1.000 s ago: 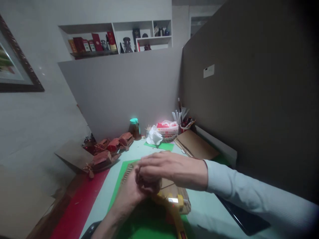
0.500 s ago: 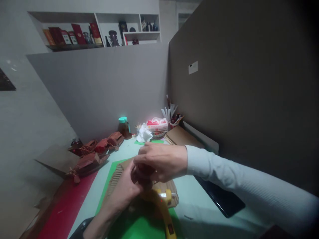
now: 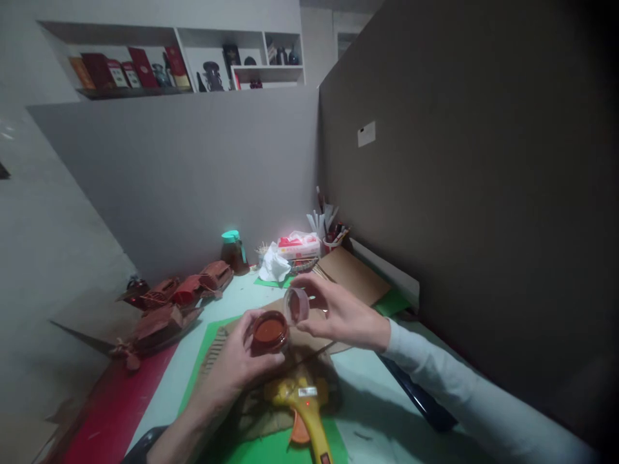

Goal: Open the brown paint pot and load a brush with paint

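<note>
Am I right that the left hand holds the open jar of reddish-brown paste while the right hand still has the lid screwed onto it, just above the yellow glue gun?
Not quite. In the head view the lid is off: the right hand holds it beside the jar, whose reddish-brown contents show. The left hand holds the jar, just above the yellow glue gun.

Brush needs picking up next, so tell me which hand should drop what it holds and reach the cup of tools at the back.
Right hand, probably: it holds only the small clear lid and is nearer the red tool cup. The left hand steadies the open round jar of red-brown paint.
</note>
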The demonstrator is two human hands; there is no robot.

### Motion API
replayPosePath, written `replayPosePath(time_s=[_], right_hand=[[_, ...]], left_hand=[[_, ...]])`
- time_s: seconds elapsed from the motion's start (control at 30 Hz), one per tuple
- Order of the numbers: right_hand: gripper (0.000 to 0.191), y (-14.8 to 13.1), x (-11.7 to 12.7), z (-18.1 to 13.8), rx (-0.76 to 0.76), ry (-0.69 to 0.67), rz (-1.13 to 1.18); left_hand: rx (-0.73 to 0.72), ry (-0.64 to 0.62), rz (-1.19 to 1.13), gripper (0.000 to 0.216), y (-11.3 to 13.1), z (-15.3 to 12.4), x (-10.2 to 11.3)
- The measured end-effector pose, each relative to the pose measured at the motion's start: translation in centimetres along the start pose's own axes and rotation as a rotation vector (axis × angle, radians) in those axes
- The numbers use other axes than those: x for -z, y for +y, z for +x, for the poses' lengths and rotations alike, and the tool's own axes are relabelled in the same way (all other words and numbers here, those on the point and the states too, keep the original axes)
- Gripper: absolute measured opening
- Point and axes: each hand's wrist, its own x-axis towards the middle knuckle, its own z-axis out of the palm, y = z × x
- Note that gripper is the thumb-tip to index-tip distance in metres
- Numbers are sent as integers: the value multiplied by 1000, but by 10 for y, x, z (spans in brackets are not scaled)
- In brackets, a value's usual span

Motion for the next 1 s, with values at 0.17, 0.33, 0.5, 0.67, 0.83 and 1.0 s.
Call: replayPosePath(time_s=[0.17, 0.33, 0.5, 0.67, 0.83, 1.0], right_hand=[[38, 27, -12, -20, -146, 82, 138], [34, 47, -20, -28, -276, 130, 117], [30, 66, -32, -33, -414, 157, -65], [30, 72, -41, -35, -439, 121, -191], [31, 66, -45, -36, -451, 77, -311], [31, 59, -45, -38, -445, 63, -462]], left_hand=[[-1, 61, 62, 55, -5, 11, 3], [31, 164, 209, 60, -7, 22, 7], [100, 172, 333, 57, -1, 29, 3], [111, 151, 409, 50, -6, 38, 2], [108, 93, 423, 50, -21, 45, 8], [119, 18, 425, 52, -30, 45, 12]])
